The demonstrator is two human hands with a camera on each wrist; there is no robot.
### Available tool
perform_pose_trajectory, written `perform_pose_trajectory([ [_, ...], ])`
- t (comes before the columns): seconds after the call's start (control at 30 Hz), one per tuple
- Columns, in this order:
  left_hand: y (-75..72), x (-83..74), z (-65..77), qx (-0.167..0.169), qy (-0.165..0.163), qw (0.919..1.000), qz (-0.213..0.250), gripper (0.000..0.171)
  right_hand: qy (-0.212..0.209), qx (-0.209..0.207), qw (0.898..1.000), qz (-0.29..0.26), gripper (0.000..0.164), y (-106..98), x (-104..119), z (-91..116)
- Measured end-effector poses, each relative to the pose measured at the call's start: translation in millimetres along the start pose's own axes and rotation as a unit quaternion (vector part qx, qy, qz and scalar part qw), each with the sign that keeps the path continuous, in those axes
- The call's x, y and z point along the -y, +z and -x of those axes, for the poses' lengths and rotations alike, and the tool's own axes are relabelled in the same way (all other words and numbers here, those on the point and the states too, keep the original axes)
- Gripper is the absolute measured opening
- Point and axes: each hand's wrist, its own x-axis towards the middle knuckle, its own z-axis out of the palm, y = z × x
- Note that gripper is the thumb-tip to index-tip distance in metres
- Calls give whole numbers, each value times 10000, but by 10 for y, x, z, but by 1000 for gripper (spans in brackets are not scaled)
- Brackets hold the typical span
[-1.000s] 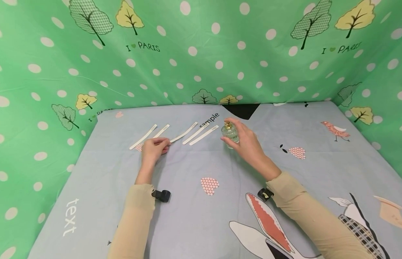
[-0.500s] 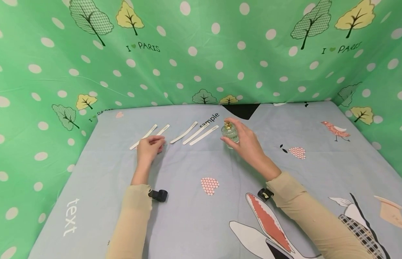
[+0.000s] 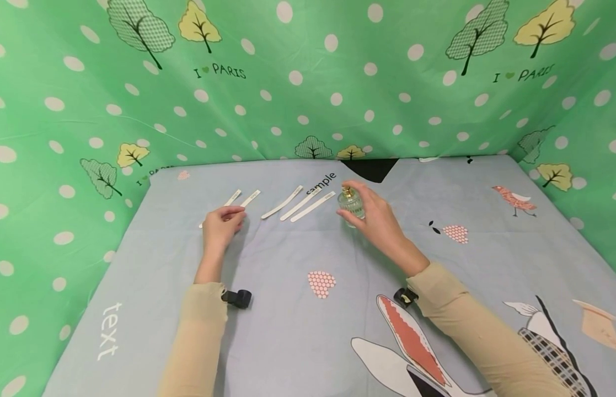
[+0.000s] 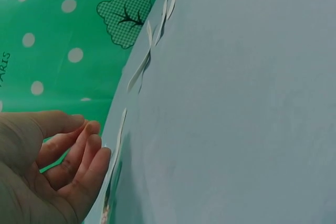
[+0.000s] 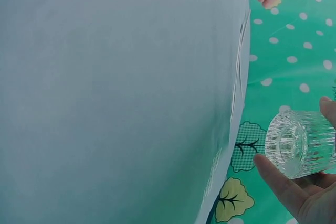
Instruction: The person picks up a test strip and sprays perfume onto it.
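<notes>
My right hand [image 3: 382, 220] grips a clear glass perfume bottle [image 3: 351, 204] with pale green liquid and a gold sprayer neck. A finger lies up at its top and the thumb along its side. In the right wrist view the ribbed bottle [image 5: 302, 142] shows its base, held up off the cloth. My left hand [image 3: 220, 226] hovers over the two leftmost white paper strips, fingers loosely curled and thumb close to the index finger. Between those fingertips the left wrist view shows nothing. The second strip [image 3: 250, 198] partly shows beyond the fingers; the leftmost strip [image 3: 234, 196] is mostly hidden.
A curved strip [image 3: 282, 203] lies to the right of my left hand, followed by two parallel strips [image 3: 312, 207] near the bottle. All rest on a blue-grey printed cloth [image 3: 288, 331]. A green dotted curtain [image 3: 308, 82] hangs behind the table and along its sides.
My left hand has left the curved middle strip and shifted left over the leftmost strips. My right hand and the bottle have barely moved.
</notes>
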Motion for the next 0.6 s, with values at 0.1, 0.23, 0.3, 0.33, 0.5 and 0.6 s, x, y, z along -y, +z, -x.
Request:
perform_pose_trajectory([
  [0.1, -19, 1, 4, -45, 32, 10000, -67, 23, -11, 12, 10000, 15, 59, -1, 8, 3],
  [0.23, -56, 8, 2, -94, 57, 9998, -155, 23, -18, 22, 10000, 26, 59, 1, 17, -1],
  [0.3, -79, 17, -1, -115, 85, 9997, -210, 23, -21, 27, 10000, 21, 59, 3, 18, -4],
  [0.33, -89, 21, -2, -123, 100, 9996, -232, 23, -25, 29, 10000, 19, 59, 4, 19, -4],
  [0.5, -145, 55, -1, -231, 150, 9989, -374, 24, -41, 28, 10000, -3, 58, 5, 27, -4],
  [0.6, -174, 84, 0, -332, 143, 9980, -513, 24, -47, 27, 10000, -5, 58, 6, 32, -1],
])
